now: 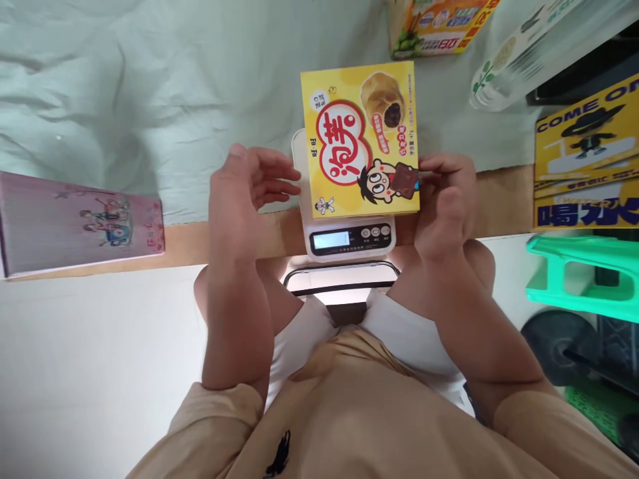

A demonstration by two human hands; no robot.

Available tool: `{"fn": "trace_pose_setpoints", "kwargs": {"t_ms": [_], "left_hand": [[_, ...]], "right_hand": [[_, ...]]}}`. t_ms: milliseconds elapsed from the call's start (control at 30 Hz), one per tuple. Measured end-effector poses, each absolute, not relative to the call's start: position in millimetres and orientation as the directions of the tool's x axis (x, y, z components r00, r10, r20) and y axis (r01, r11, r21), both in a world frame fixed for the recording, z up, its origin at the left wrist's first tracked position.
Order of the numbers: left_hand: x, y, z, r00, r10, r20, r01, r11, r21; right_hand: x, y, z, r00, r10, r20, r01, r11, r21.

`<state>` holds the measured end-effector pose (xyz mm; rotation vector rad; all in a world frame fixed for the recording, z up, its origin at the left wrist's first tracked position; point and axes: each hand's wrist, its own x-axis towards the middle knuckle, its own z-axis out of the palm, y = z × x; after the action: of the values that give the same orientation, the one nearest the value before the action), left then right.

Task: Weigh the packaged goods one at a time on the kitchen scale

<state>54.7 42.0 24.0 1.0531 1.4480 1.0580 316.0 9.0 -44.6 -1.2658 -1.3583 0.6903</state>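
Observation:
A yellow snack box (344, 86) with a cartoon child and a round filled puff on its face lies on a white digital kitchen scale (302, 249). The box hides most of the weighing plate; the scale's lit display (330, 240) shows below it, too faint to read. My left hand (254, 183) is just left of the box, fingers spread and apart from it, holding nothing. On the other side, my right hand (446, 196) has its fingertips at the box's right edge, seemingly touching it. Its thumb stands away from the fingers, and nothing is gripped.
A pink box (100, 226) lies at the table's left. Towards the back right are an orange drink carton (439, 26) and a clear bottle (504, 73). Yellow packages (584, 150) sit at the right, above a green stool (549, 273). A pale green cloth (200, 80) covers the table.

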Motion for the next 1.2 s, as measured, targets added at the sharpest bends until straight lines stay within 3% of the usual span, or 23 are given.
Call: {"fn": "trace_pose_setpoints", "kwargs": {"t_ms": [100, 267, 367, 533, 933, 1200], "left_hand": [[44, 42, 10, -0.167, 0.972, -0.163, 0.087, 0.179, 0.98], [44, 39, -6, -0.133, 0.991, -0.01, 0.102, 0.024, 0.995], [40, 43, -19, -0.06, 0.995, 0.078, 0.098, -0.072, 0.993], [37, 46, -22, -0.067, 0.983, 0.17, 0.22, -0.152, 0.964], [36, 48, -17, -0.1, 0.971, 0.217, 0.23, -0.19, 0.954], [40, 43, -1, -0.019, 0.983, 0.183, 0.258, -0.172, 0.951]], "right_hand": [[316, 11, -45, 0.254, 0.917, 0.308, 0.183, 0.267, -0.946], [308, 14, -41, 0.192, 0.932, 0.307, 0.034, 0.306, -0.951], [309, 15, -42, 0.18, 0.931, 0.317, 0.07, 0.309, -0.948], [321, 20, -54, 0.328, 0.875, 0.357, 0.131, 0.332, -0.934], [331, 26, -65, 0.315, 0.854, 0.414, 0.109, 0.401, -0.91], [327, 15, -46, 0.27, 0.875, 0.403, 0.286, 0.327, -0.901]]}}
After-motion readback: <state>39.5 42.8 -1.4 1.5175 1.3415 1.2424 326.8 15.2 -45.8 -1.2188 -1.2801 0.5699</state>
